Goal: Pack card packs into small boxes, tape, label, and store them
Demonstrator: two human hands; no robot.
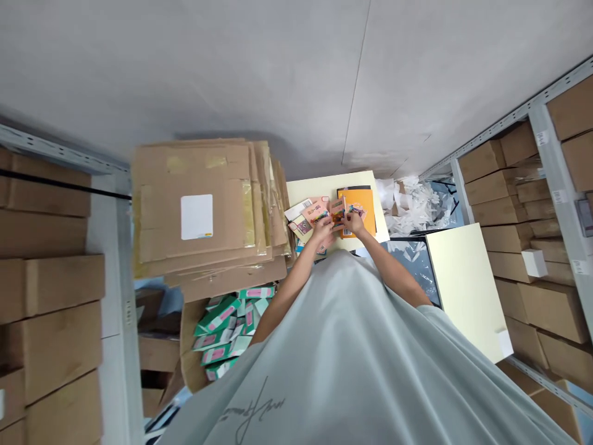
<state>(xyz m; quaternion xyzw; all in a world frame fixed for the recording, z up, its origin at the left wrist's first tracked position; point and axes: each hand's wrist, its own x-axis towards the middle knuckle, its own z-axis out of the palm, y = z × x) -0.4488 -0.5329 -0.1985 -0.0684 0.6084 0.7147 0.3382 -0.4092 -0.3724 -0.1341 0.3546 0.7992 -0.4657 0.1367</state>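
Note:
Both my hands meet over a pale yellow table (pixel 306 188), just past my light grey shirt. My left hand (pixel 323 230) is closed on a small colourful printed card (pixel 338 212), and my right hand (pixel 354 223) pinches the same card from the right side. More small pink and white cards (pixel 309 213) lie fanned to the left of my hands. An orange packet (pixel 362 204) lies flat under and behind my right hand.
A stack of flattened cardboard boxes (pixel 204 210) leans at the left of the table. A carton of several green-and-pink small boxes (pixel 231 327) sits below left. Shelves of brown boxes (pixel 514 204) line both sides. White plastic wrappings (pixel 412 204) pile at right, by a pale board (pixel 467 284).

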